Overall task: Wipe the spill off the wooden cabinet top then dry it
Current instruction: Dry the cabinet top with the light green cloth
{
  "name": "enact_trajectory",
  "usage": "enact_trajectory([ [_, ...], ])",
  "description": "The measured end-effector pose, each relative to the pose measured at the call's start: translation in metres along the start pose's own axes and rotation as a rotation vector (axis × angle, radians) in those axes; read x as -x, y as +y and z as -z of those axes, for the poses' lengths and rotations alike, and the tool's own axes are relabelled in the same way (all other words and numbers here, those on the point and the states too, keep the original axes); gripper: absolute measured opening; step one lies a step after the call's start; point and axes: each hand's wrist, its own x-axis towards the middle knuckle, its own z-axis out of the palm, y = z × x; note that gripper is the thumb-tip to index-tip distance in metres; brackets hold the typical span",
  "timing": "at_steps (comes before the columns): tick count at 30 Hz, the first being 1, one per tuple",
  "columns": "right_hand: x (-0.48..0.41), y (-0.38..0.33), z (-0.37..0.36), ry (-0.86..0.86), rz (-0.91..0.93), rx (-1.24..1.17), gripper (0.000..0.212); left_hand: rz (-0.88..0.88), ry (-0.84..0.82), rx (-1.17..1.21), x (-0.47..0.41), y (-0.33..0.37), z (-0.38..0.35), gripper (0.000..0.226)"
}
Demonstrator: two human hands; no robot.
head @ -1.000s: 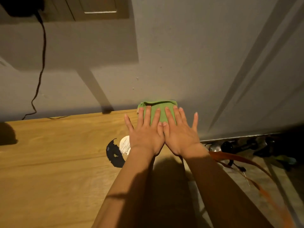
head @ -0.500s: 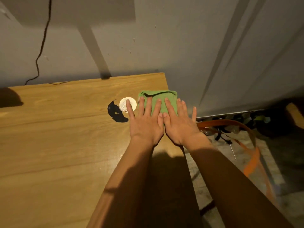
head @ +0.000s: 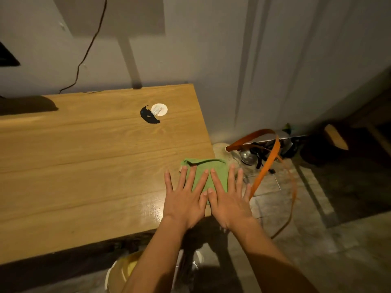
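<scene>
A folded green cloth (head: 204, 167) lies on the wooden cabinet top (head: 84, 166), at its right edge near the front corner. My left hand (head: 184, 199) and my right hand (head: 229, 200) press flat on it side by side, fingers spread, covering its near half. Part of the right hand reaches past the cabinet's right edge. A shiny patch (head: 152, 208) on the wood shows just left of my left hand.
A white round disc (head: 159, 109) and a black smear (head: 149, 118) sit near the back of the top. A black cable (head: 88, 47) hangs down the wall. An orange strap (head: 266, 166) and metal items (head: 247, 157) lie on the floor to the right. A yellow-white object (head: 124, 269) stands below the front edge.
Both hands have slid the green cloth from the back edge by the wall, past the white disc, toward the front right corner of the cabinet top.
</scene>
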Motion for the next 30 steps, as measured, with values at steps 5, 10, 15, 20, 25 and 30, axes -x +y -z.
enact_trajectory([
  [5, 0.036, 0.011, -0.014, 0.169, 0.275, 0.192, 0.062, -0.075, -0.057, -0.037, 0.032, -0.001, -0.002, 0.069],
  [10, 0.051, 0.019, -0.034, 0.097, 0.403, 0.199, 0.083, -0.139, -0.077, -0.036, 0.049, -0.012, -0.006, 0.086],
  [15, 0.056, -0.004, -0.035, 0.082, 0.368, 0.23, 0.08, -0.1, -0.129, -0.118, 0.06, -0.015, 0.001, 0.085],
  [20, 0.079, -0.038, -0.034, 0.03, 0.347, 0.171, 0.085, -0.011, -0.233, -0.102, 0.094, -0.021, 0.019, 0.076],
  [25, 0.108, -0.095, -0.022, -0.112, 0.426, 0.071, 0.074, 0.023, -0.404, -0.119, 0.148, -0.065, 0.044, 0.071],
  [30, 0.144, -0.174, -0.013, -0.361, 0.488, -0.049, 0.054, 0.118, -0.536, 0.008, 0.221, -0.131, 0.062, 0.062],
])
